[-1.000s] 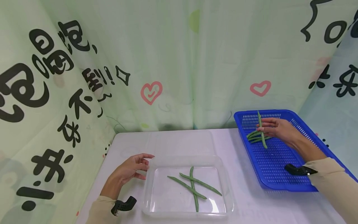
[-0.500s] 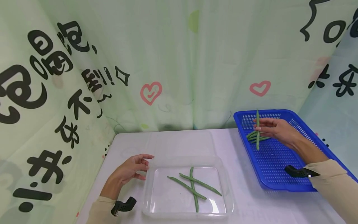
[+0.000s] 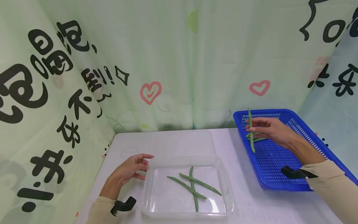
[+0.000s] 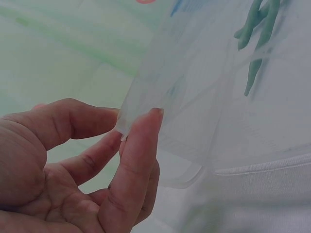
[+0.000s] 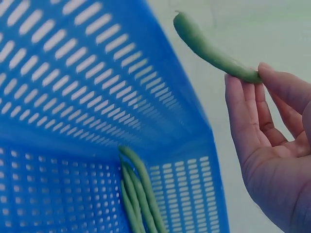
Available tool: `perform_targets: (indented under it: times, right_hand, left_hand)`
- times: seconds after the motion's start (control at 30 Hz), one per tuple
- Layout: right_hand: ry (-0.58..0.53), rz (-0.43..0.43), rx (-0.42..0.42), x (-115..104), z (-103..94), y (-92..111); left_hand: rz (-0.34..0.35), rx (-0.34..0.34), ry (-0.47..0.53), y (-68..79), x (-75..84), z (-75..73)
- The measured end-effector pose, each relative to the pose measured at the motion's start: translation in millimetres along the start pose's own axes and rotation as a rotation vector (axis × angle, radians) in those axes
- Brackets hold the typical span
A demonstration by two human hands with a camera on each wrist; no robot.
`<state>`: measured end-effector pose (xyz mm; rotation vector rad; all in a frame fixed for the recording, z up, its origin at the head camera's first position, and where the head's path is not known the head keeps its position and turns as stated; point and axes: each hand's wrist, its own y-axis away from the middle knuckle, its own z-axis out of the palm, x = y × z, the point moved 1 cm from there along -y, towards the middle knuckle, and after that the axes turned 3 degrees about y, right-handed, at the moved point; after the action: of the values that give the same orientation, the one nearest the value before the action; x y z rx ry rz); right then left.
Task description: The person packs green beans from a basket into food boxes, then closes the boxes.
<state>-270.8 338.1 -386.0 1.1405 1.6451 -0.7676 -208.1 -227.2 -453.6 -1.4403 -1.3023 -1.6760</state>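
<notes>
My right hand (image 3: 275,132) pinches a single green bean (image 3: 252,143) between thumb and fingertips, over the left side of the blue basket (image 3: 279,168). In the right wrist view this bean (image 5: 209,51) shows beyond the basket's rim, its end at the fingertips. Several more green beans (image 5: 141,194) lie together in a corner of the basket. Three green beans (image 3: 195,203) rest crossed in the clear plastic container (image 3: 181,160). My left hand (image 3: 131,169) pinches that container's left rim, thumb and fingers on either side of the wall (image 4: 182,116) in the left wrist view.
Both containers stand on a table with a white cloth (image 3: 167,143), the basket to the right. A light green printed curtain (image 3: 201,93) hangs behind the table and along both sides. A black strap (image 3: 126,204) sits at the left wrist.
My right hand has moved slightly left over the basket, carrying the green bean toward its left rim. The left hand and the clear container have stayed put.
</notes>
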Motion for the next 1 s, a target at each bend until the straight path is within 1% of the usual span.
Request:
perform_targets:
  times: [0.17,0.33,0.43,0.7,1.0]
  right_hand:
    - [0.032,-0.008,-0.022,-9,10.6,0]
    - [0.074,0.012,-0.02,-19,22.6,0]
    - [0.078,0.013,-0.023,-24,30.8,1]
    - [0.025,-0.002,-0.068,-32,54.6,3]
    - [-0.01,-0.07,-0.178,-36,77.7,3]
  left_hand:
    - [-0.001,0.001,0.002,-0.5,0.4,-0.3]
    - [-0.003,0.004,0.0,-0.3,0.7,-0.2]
    - [-0.004,0.005,0.0,-0.2,0.6,-0.2]
    - [0.002,-0.001,0.002,-0.3,-1.3,-0.7]
    - [-0.001,0.002,0.005,-0.7,-1.9,-1.1]
